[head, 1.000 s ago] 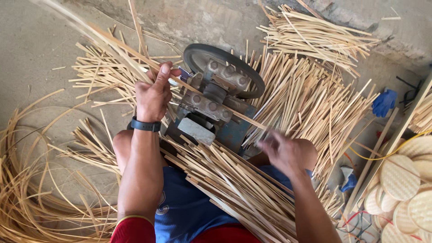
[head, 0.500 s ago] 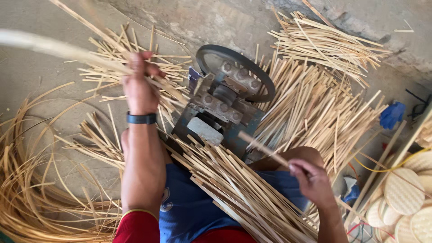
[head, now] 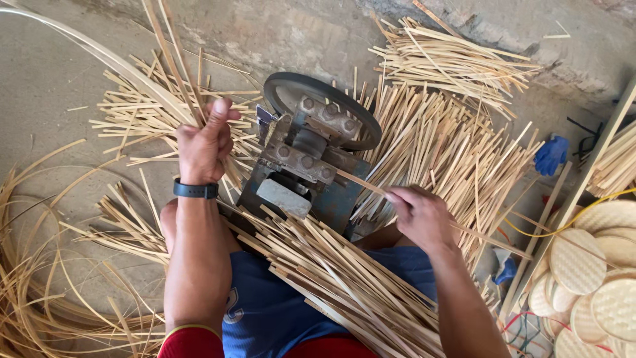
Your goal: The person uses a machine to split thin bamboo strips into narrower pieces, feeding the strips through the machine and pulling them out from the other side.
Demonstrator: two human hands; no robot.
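**Two hands at a strip machine on a concrete floor**

Head view: the left hand [head: 204,142] is raised over the floor [head: 46,86] just left of the machine [head: 305,156]. Its fingers are curled shut around a long pale strip [head: 99,56], thumb up; the strip arcs from the fist toward the floor's top left corner. A black band [head: 195,189] circles that wrist.

The right hand [head: 423,217] sits just right of the machine, fingers closed on a thin slat [head: 361,181]. The slat runs from the fingertips up-left to the machine's near side and seems to touch the rollers, though the contact point is small and hard to read.

The machine is blue-grey with a dark wheel [head: 324,99] at its far side and bolted blocks on top. A bundle of slats [head: 331,278] lies across the person's lap in blue shorts [head: 265,311], slanting toward the lower right.

Cut slats [head: 450,146] are heaped on the floor right of the machine, with another pile [head: 450,59] by the far wall. Loose curled strips [head: 33,292] crowd the left edge. Round woven discs [head: 596,272] are stacked at the lower right corner, and a blue glove [head: 551,154] lies near the right edge.
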